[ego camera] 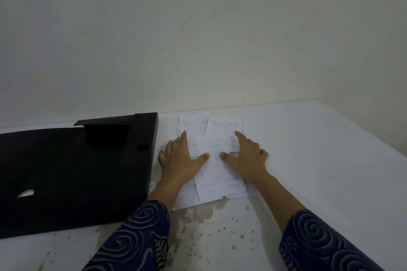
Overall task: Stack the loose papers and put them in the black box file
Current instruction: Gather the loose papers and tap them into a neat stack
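Loose papers (pixel 212 167) spread in an uneven, overlapping pile on the white table (pixel 319 149), near the wall and just right of the black box file (pixel 66 174), printed forms facing up and edges not lined up. Left hand (pixel 178 158) flat and unclenched on the pile's left side, fingers spread, thumb pointing inward; right hand (pixel 244 158) likewise pressed flat and splayed on the right side, nothing gripped, thumbs near each other at the middle. Box file lying open beside them; dark blue swirl-patterned sleeves (pixel 136 237) on both forearms; stained table surface nearer the camera.
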